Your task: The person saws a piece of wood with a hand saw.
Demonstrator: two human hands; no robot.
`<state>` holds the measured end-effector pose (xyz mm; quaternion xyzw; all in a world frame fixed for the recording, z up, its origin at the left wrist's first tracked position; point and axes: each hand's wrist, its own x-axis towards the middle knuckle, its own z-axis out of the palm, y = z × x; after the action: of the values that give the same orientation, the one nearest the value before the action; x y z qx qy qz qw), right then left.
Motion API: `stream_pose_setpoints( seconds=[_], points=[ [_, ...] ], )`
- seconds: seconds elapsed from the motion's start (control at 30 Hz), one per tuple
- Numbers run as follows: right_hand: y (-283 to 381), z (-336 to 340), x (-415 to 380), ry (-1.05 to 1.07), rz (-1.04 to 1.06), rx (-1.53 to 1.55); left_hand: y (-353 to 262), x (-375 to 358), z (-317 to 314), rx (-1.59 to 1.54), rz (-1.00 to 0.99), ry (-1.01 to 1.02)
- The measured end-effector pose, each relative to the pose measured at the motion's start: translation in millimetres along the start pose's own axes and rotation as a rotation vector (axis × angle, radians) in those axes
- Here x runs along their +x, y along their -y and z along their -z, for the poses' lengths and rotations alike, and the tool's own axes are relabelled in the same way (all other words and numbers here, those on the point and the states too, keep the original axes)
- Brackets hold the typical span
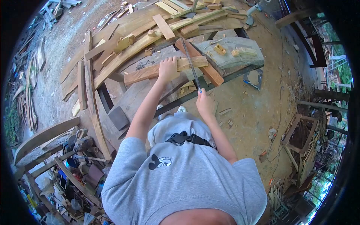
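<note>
My right hand (203, 100) is closed around the near end of one long, thin, dark metal tool (192, 66), which has a bit of blue at my grip. My left hand (168, 69) is clamped over the top of one long brown wooden block (144, 74), paler at its right end, where the tool crosses it. Beneath that end lies one reddish-brown, flat wooden board (214, 76), set slantwise.

Just to the right, on a grey, worn slab (245, 43), I count three small, pale yellow wooden pieces (220, 49) (one looks hollowed). Beyond my left hand, one short, light brown board (164, 27) lies across longer planks, too overlapped to count. Nearer me on the left sits one dark grey, squarish block (118, 118). Well apart, right, stands one brown wooden frame (296, 129).
</note>
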<state>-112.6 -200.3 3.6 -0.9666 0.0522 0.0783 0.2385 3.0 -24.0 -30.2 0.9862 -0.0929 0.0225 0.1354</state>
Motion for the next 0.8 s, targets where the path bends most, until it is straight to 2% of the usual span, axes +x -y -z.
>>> stream_pose_setpoints(
  seconds=[0.07, 0.13, 0.17, 0.27, 0.3, 0.37, 0.4, 0.47, 0.6, 0.67, 0.8],
  points=[
    [-4.5, -7.8, 3.1, 0.004, 0.046, 0.014, 2.4, 0.4, 1.9, -0.028, 0.008, 0.034],
    [-12.7, -14.2, 9.2, -0.003, 0.095, 0.033, 14.0, 2.0, -4.9, -0.117, -0.112, -0.023],
    [-18.1, -16.7, 10.2, 0.001, 0.126, 0.053, 21.7, 6.7, -2.4, -0.208, -0.112, 0.109],
    [-18.9, -8.3, 12.7, 0.013, 0.145, 0.099, 14.6, 9.7, 34.7, -0.223, -0.077, 0.165],
    [-21.0, -6.9, 13.4, 0.008, 0.145, 0.107, 14.5, 9.9, 33.3, -0.215, -0.081, 0.164],
    [-23.6, -5.9, 16.0, 0.155, 0.082, 0.278, 16.5, 13.0, 30.0, 0.000, -0.176, -0.038],
    [-22.3, -5.6, 13.2, 0.155, 0.079, 0.286, 17.2, 12.4, 31.4, 0.007, -0.180, -0.033],
    [-22.9, -3.3, 5.0, 0.075, 0.101, 0.293, 15.7, 8.4, 31.0, -0.026, -0.165, 0.108],
    [-18.9, -3.3, -6.1, 0.059, 0.012, 0.222, 13.1, 8.4, 24.1, -0.177, -0.078, 0.023],
    [-22.9, -12.6, -12.3, -0.039, 0.054, 0.201, 21.1, 19.4, 16.2, -0.203, 0.075, 0.393],
    [-11.6, 10.2, -30.2, 0.040, -0.004, 0.198, 24.8, 16.0, 3.2, -0.211, 0.054, 0.473]
  ],
)
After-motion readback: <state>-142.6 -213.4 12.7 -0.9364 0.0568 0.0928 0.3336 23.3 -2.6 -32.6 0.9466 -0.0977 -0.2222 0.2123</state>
